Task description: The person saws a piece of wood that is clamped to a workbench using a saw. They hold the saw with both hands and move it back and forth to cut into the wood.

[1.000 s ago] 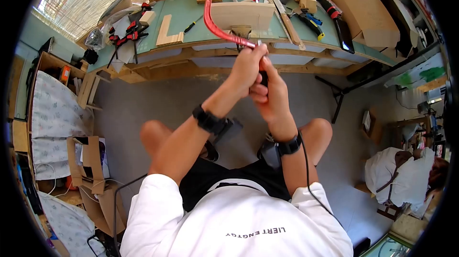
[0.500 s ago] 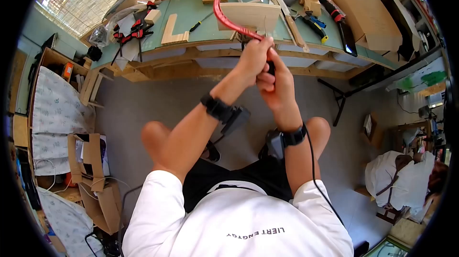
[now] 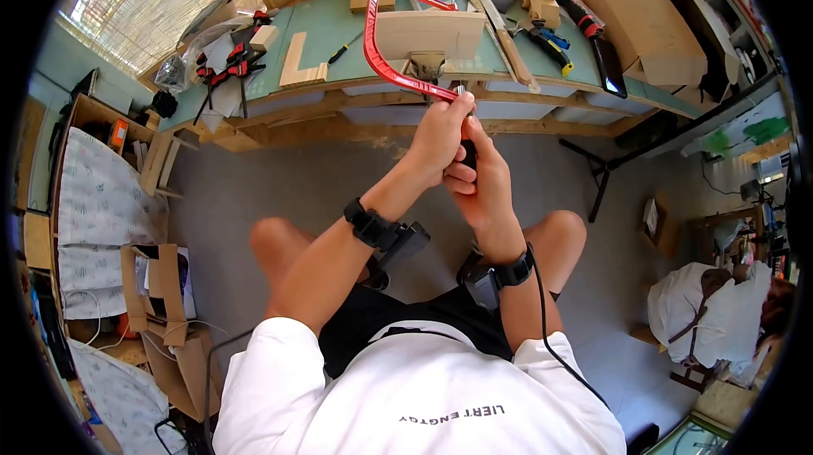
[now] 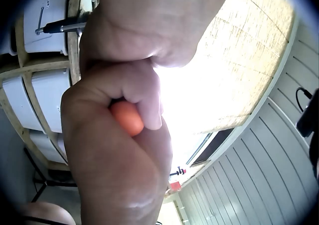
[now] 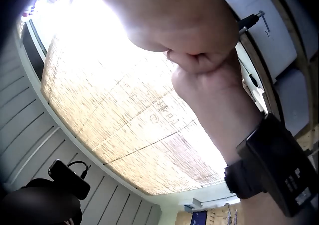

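Red and bow-shaped, the hard-looking saw frame (image 3: 370, 36) arches out from both hands toward 11 o'clock, taking 12 as straight away from the person, then curls back so that its far end sits at 12. Below its near end comes the slim black handle (image 3: 470, 155), its long axis running roughly from 12 to 6. The left hand (image 3: 437, 135) grips highest, next to the frame; the right hand (image 3: 484, 169) is wrapped round the handle at about 4 o'clock from it. From the left wrist's view, a rounded orange tip (image 4: 127, 119) pokes out between the right hand's curled fingers, seemingly the handle's butt.

What seems to count most is how the saw lines up with the pale, flat wooden board (image 3: 430, 31) just past 11 o'clock from the hands. That board stands upright at the front of the green workbench (image 3: 337, 21), its long axis from 9 to 3, so handle and board lie nearly square to each other. Of the two hands, the left is slightly nearer to it. The frame spans the board's face toward its 3 o'clock end; the blade is too thin to make out, so whether it touches the wood I cannot tell.
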